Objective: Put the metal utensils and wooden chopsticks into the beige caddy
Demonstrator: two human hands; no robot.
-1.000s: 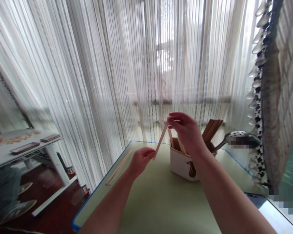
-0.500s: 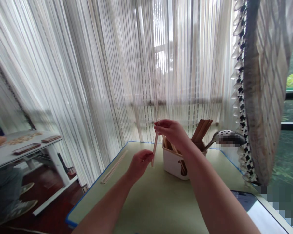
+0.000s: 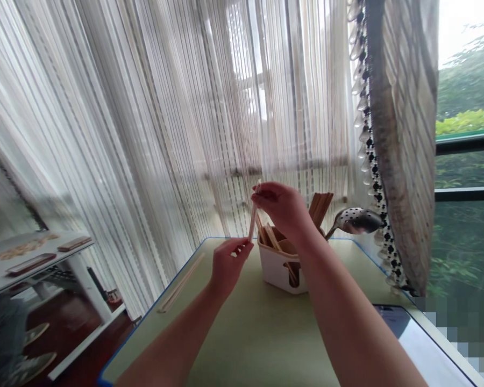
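A pair of pale chopsticks (image 3: 253, 217) stands nearly upright in front of me, leaning slightly. My left hand (image 3: 228, 263) pinches its lower end between thumb and fingers. Near the upper end, my right hand (image 3: 281, 205) is closed on the same chopsticks, left of and above a white utensil holder (image 3: 275, 273). Pale wooden sticks (image 3: 273, 237) and darker brown sticks (image 3: 321, 208) rise from that holder. A perforated metal ladle (image 3: 357, 220) leans out of its right side, partly hidden by my right forearm. More pale chopsticks (image 3: 181, 285) lie on the table to the left.
The green table (image 3: 242, 338) has a blue edge. A tablet-like screen (image 3: 417, 338) lies at its right front. Striped curtains (image 3: 165, 134) hang behind. At far left, a second table (image 3: 68, 258) holds small pale pieces and brown trays, with a person partly visible.
My view has swung slightly to the right. The left hand has moved to the bottom tip of the chopsticks, and both hands sit a little higher. The grip of both hands continues.
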